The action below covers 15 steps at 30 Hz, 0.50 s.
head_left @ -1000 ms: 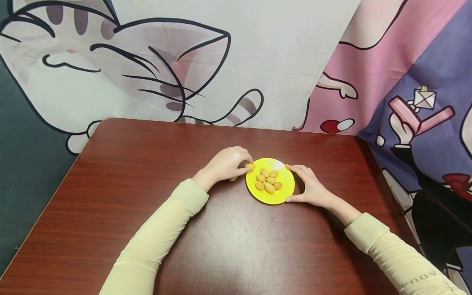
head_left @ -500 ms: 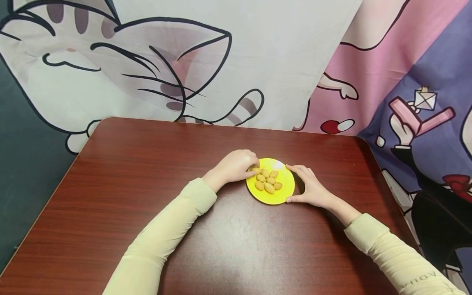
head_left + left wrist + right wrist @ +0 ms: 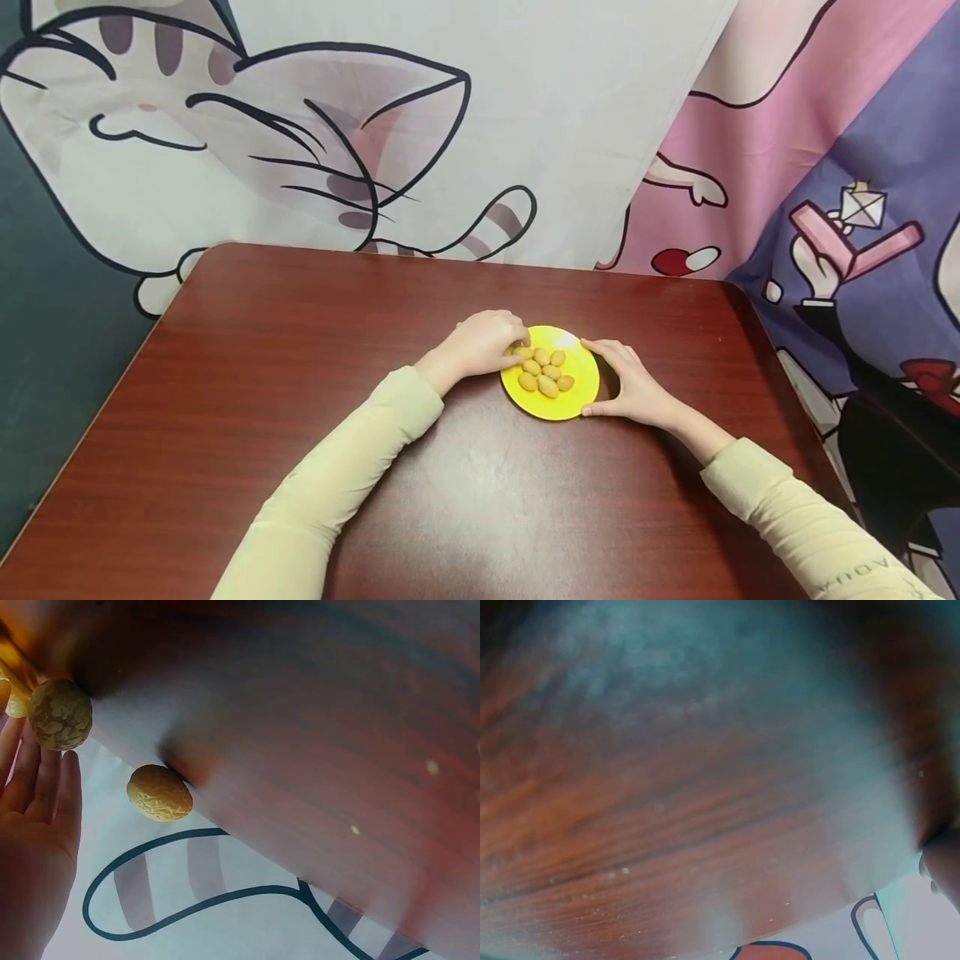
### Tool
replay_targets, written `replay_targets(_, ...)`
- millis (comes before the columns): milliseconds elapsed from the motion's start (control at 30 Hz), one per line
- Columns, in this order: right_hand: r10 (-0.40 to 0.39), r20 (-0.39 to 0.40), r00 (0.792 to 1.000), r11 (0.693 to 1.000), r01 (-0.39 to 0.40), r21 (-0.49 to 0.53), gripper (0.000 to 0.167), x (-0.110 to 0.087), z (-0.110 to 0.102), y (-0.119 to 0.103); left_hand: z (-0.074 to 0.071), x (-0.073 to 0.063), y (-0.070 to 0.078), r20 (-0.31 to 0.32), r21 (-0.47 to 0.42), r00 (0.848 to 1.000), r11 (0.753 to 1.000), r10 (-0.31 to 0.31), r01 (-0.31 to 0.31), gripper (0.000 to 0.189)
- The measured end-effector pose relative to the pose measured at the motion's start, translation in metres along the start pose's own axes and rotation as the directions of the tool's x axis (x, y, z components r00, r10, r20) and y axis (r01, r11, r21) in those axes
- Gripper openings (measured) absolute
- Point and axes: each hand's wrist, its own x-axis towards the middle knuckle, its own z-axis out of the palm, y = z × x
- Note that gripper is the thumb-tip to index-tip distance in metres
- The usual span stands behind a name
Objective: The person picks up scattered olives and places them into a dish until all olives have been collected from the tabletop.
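A round yellow plate (image 3: 551, 410) lies on the table and bears several small oval, wrinkled, yellow-brown pieces like dried fruit (image 3: 547, 386). My left hand (image 3: 483, 343) is at the plate's left rim, thumb and forefinger pinching one such piece (image 3: 522, 353) over the plate. In the left wrist view, one wrinkled piece (image 3: 60, 715) shows by the left fingers (image 3: 69, 787), and another (image 3: 159, 793) lies farther off on the table. My right hand (image 3: 633, 385) holds the plate's right rim between spread thumb and fingers; the right wrist view shows only a bit of that hand (image 3: 945, 866).
The dark red-brown wooden table (image 3: 300, 333) has rounded far corners. Behind it hangs a white cloth (image 3: 555, 125) with a cartoon cat, and pink and blue printed cloth (image 3: 840, 250) hangs at the right.
My left hand has moved right, bringing a wrinkled piece from the plate's left edge in beside the others. The right hand stays at the plate's rim.
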Motion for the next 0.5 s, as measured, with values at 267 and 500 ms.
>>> replay_targets(267,-0.016,-0.005,1.0,1.0,0.016,-0.002,0.108,0.001,-0.0009,-0.0012,-0.0026,-0.0037,-0.0027,-0.039,-0.017,0.999,1.0,0.02,-0.021,0.02)
replay_targets(500,-0.02,-0.014,1.0,1.0,0.02,-0.011,0.108,-0.0006,-0.0002,-0.0004,-0.0067,-0.009,-0.0085,-0.054,-0.022,0.998,1.0,0.016,-0.017,0.021)
